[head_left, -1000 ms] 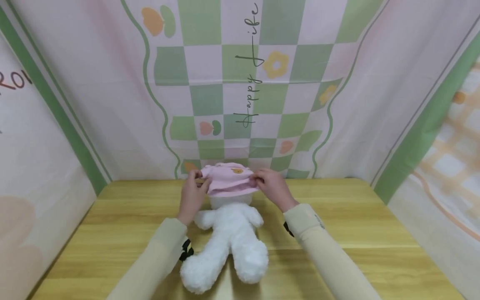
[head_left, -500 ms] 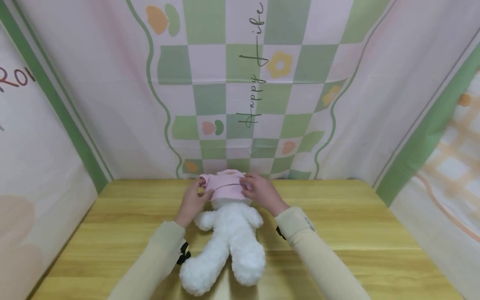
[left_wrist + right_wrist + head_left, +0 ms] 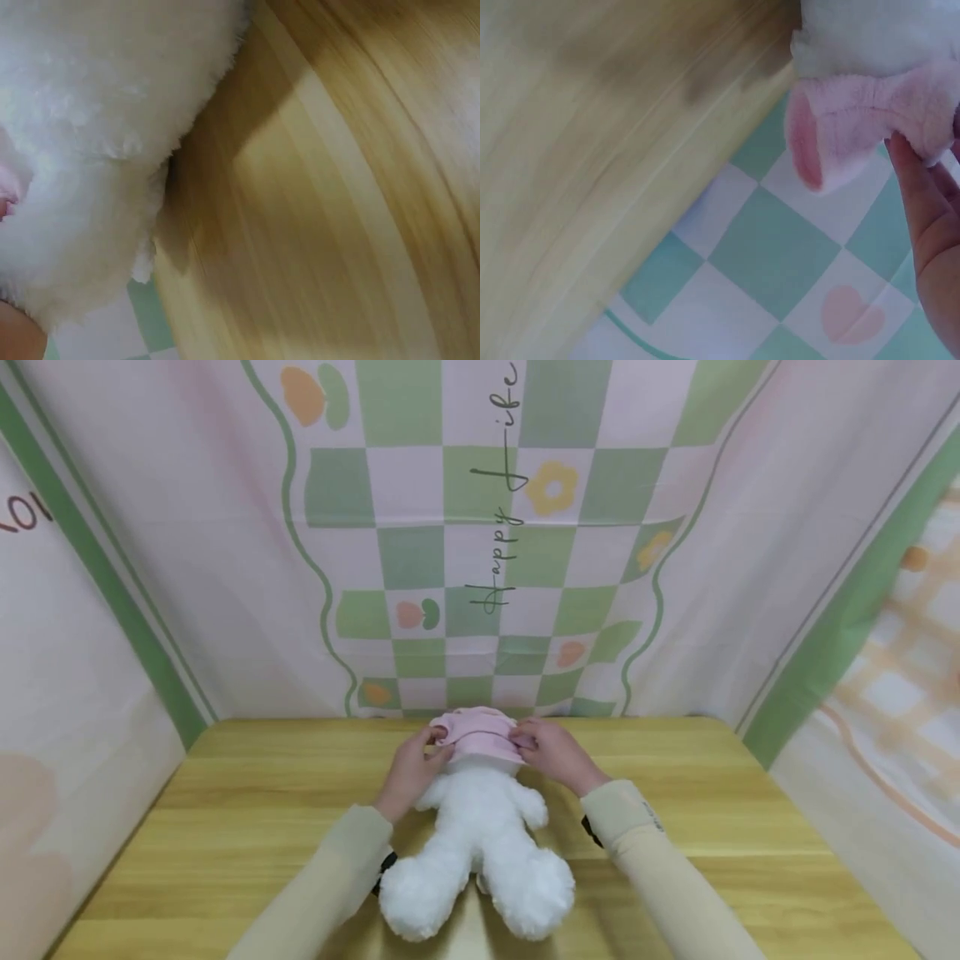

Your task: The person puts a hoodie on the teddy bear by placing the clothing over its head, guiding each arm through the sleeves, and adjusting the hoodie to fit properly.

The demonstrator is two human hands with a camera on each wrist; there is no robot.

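Note:
A white plush toy (image 3: 480, 818) lies on the table, its legs toward the camera and its head end under a pink garment (image 3: 483, 735). The left hand (image 3: 412, 768) pinches the garment's left side. On the opposite side the right hand (image 3: 558, 753) grips the cloth between thumb and fingers. In the right wrist view, the pink garment (image 3: 855, 120) shows an open sleeve beside the white fur, and the right hand (image 3: 930, 225) holds its edge. White fur (image 3: 97, 135) fills the left of the left wrist view, with a bit of the left hand (image 3: 19, 334) at the corner.
The wooden table (image 3: 675, 793) extends on both sides of the toy. Behind its far edge hangs a green and white checkered cloth (image 3: 480, 552) with lettering. More printed cloth (image 3: 900, 693) hangs at the right, and a pale cloth (image 3: 67, 652) at the left.
The pink garment has come lower over the toy's head end, and both hands have moved down with it. Toy and hands now appear farther right in the head view.

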